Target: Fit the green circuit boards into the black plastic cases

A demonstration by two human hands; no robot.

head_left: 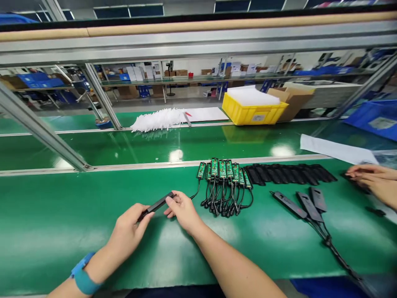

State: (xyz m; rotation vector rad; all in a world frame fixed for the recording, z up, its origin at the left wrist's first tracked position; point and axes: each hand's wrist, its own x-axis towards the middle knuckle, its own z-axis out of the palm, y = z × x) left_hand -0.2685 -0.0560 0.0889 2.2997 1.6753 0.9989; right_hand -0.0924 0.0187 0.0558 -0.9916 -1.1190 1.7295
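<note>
Over the near part of the green bench [62,215], a slim black bar [159,205] is held slantwise between two bare hands, its far end towards the boards. The left hand [128,227] is closed in a pinch on the lower end, thumb against fingers. The right hand [182,209] is nearly closed at the upper end, thumb on top and the other fingers loosely curled; gripping both ends probably keeps so narrow a piece from twisting. Just beyond the right hand, small green circuit boards [222,169] lie side by side with their black cables [223,203] trailing towards the person, perhaps so each can be lifted without a tangle. One cable runs apart to the right hand, where I can't tell if it meets the bar. Beside the boards, black casings [288,174] overlap in a row, which seems a way to save room within reach. Nearer the bench's front edge, three dark cabled units [310,205] are fanned out, leads gathered together, close to a co-worker's hands [375,182]. Farther back stand a yellow bin [257,111] and a heap of white strips [159,120].
</note>
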